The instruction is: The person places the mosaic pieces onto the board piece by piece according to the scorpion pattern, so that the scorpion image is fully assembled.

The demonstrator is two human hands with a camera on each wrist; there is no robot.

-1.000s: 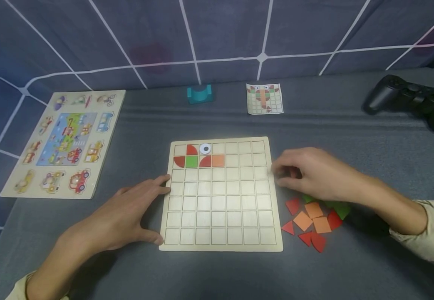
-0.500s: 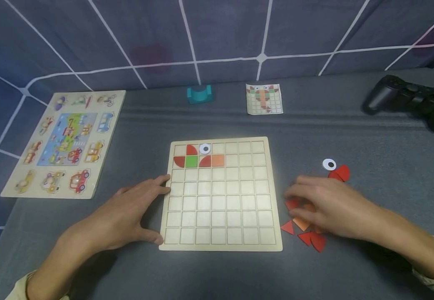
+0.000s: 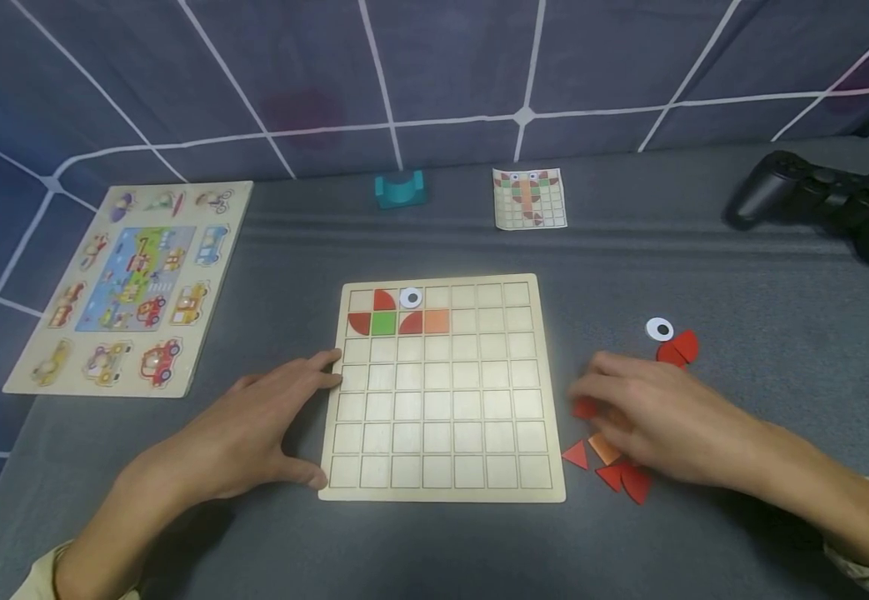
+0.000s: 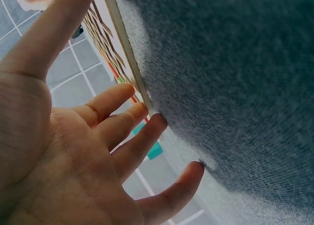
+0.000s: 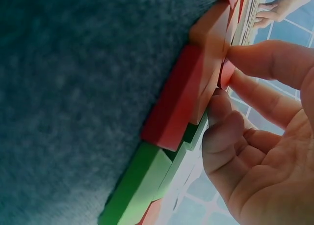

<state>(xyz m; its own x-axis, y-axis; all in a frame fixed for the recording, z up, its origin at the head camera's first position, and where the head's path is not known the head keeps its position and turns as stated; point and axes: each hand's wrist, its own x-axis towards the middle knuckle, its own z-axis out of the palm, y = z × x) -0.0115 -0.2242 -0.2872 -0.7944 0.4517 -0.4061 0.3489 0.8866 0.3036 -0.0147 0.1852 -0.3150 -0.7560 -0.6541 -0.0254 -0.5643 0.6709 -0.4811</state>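
Observation:
A wooden grid board (image 3: pixel 434 400) lies flat in front of me; its upper left cells hold several red quarter-round tiles, a green square (image 3: pixel 383 323), an orange square (image 3: pixel 437 322) and an eye disc (image 3: pixel 411 297). Along the board's left edge my left hand (image 3: pixel 262 425) is spread, fingertips and thumb at the rim. My right hand (image 3: pixel 655 417) reaches down over the loose tiles. In the right wrist view its thumb and fingertips are right at an orange tile (image 5: pixel 211 58), beside a red tile (image 5: pixel 171 97) and a green tile (image 5: pixel 137 190); I cannot tell whether it grips one.
Near the right hand lie another eye disc (image 3: pixel 659 329), red tiles (image 3: pixel 685 344) and a red triangle (image 3: pixel 576 455). Behind the board are a pattern card (image 3: pixel 530 200) and a teal block (image 3: pixel 400 190). A picture puzzle (image 3: pixel 205 333) is at left, a black game controller (image 3: pixel 824 200) at right.
My right hand has moved from the board's right edge back and down onto the loose tiles, uncovering the eye disc and red tiles behind it. The left hand has stayed in place.

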